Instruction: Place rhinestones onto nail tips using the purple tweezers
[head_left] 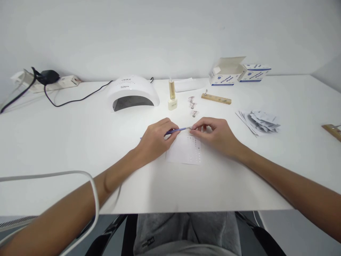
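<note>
My left hand (156,137) is closed round a thin purple-handled tool (177,130) like a pen, its tip pointing right. My right hand (213,133) pinches something small and pale at that tip; I cannot make out what it is. Both hands rest over a small clear sheet dotted with tiny studs (185,151) on the white table (66,142). Just beyond the hands lie three small clear nail-tip stands (192,105) in a row.
A white nail lamp (132,93) sits at the back centre, a gold-capped bottle (172,95) beside it. A wooden strip (216,99), two alcohol-pad boxes (234,74), torn wrappers (258,122) and a power strip with cables (48,81) lie around. A white cable (80,174) crosses my left arm.
</note>
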### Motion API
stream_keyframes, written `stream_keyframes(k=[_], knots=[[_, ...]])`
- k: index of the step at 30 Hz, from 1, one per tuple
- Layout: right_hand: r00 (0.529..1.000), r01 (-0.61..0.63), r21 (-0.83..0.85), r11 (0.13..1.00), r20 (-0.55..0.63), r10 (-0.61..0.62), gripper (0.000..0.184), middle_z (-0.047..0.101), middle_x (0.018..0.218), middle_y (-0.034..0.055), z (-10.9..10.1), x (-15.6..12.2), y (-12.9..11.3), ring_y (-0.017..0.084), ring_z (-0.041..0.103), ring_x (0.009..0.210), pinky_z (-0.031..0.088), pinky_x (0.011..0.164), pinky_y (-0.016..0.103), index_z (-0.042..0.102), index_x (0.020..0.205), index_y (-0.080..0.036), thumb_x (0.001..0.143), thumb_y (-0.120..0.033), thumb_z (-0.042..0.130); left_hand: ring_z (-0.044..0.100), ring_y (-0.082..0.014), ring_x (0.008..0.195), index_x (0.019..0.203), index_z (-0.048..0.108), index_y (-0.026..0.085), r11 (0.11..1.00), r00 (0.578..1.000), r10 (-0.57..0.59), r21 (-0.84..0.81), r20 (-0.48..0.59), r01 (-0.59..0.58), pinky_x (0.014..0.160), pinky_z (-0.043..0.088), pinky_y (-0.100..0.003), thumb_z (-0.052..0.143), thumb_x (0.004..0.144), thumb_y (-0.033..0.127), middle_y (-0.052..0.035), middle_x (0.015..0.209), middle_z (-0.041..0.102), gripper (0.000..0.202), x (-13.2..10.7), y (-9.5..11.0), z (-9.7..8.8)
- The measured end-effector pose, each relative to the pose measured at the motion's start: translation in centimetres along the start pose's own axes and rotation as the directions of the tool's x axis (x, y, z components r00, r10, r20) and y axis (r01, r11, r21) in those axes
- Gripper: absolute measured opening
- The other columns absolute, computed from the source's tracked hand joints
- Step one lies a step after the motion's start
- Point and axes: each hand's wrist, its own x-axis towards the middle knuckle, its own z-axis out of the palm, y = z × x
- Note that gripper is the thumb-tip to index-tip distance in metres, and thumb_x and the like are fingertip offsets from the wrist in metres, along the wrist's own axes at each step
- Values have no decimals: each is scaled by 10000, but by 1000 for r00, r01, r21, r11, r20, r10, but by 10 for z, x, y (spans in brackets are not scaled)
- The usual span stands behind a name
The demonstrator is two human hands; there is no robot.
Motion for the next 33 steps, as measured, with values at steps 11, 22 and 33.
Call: stream_keyframes(k=[11,22,33], knots=[[991,104,-67,992,-83,-109,89,651,710,7,1,1,5,140,549,651,414,627,294,645,686,-199,758,-236,682,509,-87,601,792,642,162,998,998,-34,51,57,31,538,384,-221,559,848,167,1,736,616,100,-1,-1,2],[1000,2,47,999,-24,-1,175,648,713,28,0,2,5,140,524,632,406,595,298,675,754,-185,757,-358,695,562,-120,743,749,648,184,973,984,-133,-206,-117,107,605,438,-236,631,825,225,-24,832,627,88,12,-5,-14],[1000,-10,68,998,31,8,146,631,679,16,1,-2,1,135,516,621,405,609,300,656,714,-186,754,-323,686,554,-84,476,734,553,167,372,871,-450,-844,200,386,508,505,-258,679,800,364,2,676,612,244,20,-2,-23]])
